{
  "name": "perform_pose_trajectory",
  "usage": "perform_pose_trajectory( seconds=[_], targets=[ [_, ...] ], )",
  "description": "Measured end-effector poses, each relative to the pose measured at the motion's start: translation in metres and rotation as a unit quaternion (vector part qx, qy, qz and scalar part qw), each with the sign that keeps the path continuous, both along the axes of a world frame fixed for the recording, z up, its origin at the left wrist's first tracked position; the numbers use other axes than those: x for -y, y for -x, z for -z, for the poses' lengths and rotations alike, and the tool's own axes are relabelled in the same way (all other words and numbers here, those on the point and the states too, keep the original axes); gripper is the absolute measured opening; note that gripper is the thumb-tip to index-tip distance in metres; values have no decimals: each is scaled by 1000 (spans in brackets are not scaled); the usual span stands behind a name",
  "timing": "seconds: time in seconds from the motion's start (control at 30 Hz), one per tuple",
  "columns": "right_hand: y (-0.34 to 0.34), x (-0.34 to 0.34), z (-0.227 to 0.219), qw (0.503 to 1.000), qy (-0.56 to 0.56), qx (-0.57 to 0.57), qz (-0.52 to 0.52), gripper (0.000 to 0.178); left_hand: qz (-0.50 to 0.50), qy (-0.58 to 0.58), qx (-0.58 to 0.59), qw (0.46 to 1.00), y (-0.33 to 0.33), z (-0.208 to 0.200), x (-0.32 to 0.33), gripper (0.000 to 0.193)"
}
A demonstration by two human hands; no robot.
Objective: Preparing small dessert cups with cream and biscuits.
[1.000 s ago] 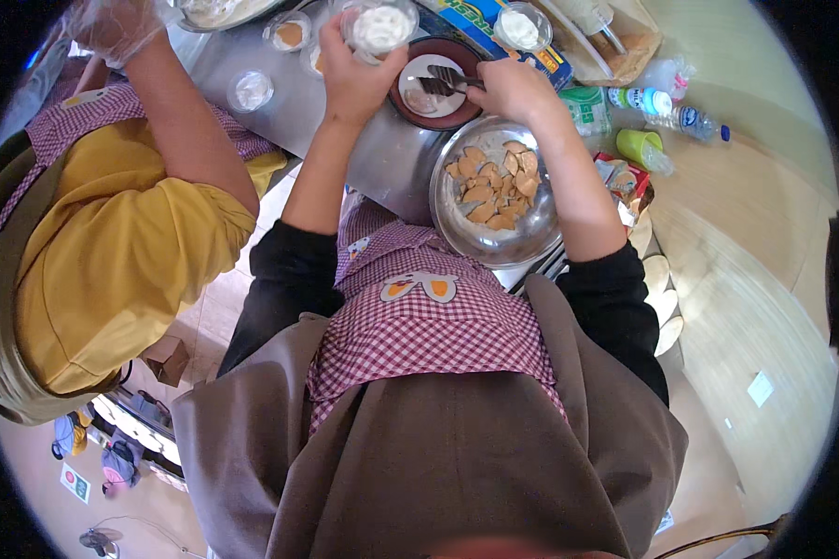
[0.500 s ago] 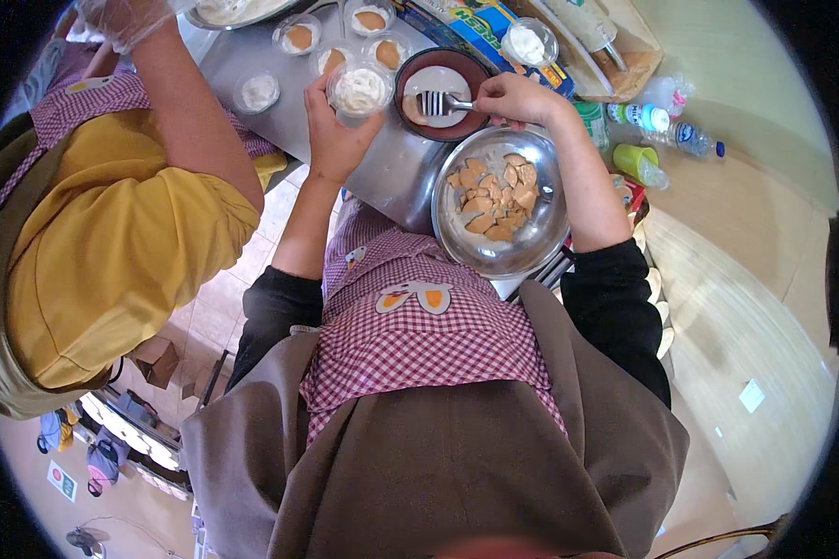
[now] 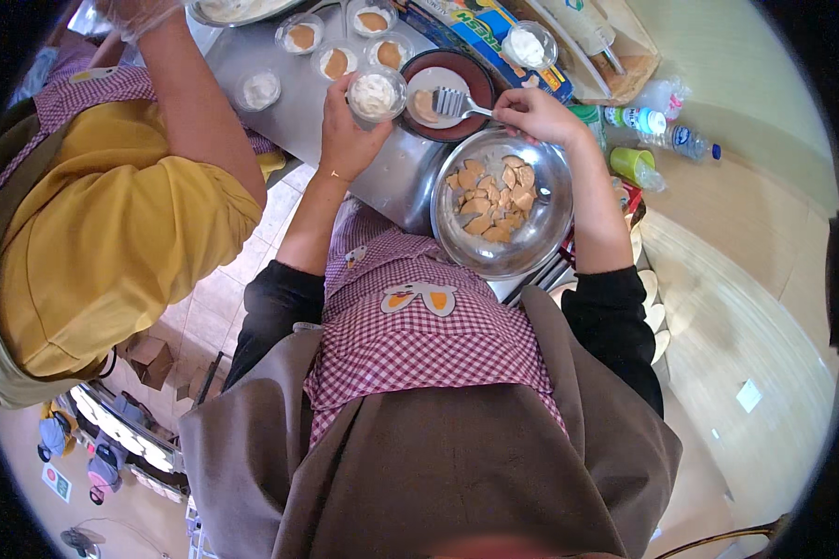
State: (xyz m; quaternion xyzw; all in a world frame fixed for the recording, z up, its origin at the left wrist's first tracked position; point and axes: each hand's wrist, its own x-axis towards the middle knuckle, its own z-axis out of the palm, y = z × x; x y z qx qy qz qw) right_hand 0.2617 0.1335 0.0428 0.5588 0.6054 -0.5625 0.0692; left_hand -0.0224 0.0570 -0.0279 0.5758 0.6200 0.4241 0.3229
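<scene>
Left hand (image 3: 350, 140): cradles clear cream-filled plastic cup (image 3: 376, 93), steadying it upright. Right hand (image 3: 536, 114): pinches silver metal fork (image 3: 457, 102), tines over brown bowl (image 3: 452, 93); steel biscuit bowl (image 3: 502, 205) beneath wrist.

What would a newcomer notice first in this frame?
The steel bowl of tan biscuits sits in the centre, on the metal table's near edge. Just above it, the right hand holds a fork over a biscuit in a dark dish, while the left hand holds a cup of cream. A person in yellow stands at left.
</scene>
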Motion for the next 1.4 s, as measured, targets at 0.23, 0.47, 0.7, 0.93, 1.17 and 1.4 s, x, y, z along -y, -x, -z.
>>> perform_pose_trajectory(
  seconds=[0.23,0.47,0.7,0.93,1.17,1.4],
  targets=[
    [-11,14,-48,995,-80,-34,47,19,27,-61,-31,997,-4,1,-4,72],
    [13,21,-70,991,-103,-73,53,18,37,-55,7,998,-19,-13,-7,70],
    [27,26,-68,974,-224,-24,-33,22,62,-54,35,996,-29,-20,-6,70],
    [33,36,-99,930,-362,44,-50,29,48,-61,40,996,-29,-15,-5,70],
    [54,49,-98,883,-435,125,-126,24,64,-66,56,994,-32,-23,-6,70],
    [59,54,-89,882,-429,147,-128,21,60,-67,63,994,-32,-23,-3,71]
  ],
)
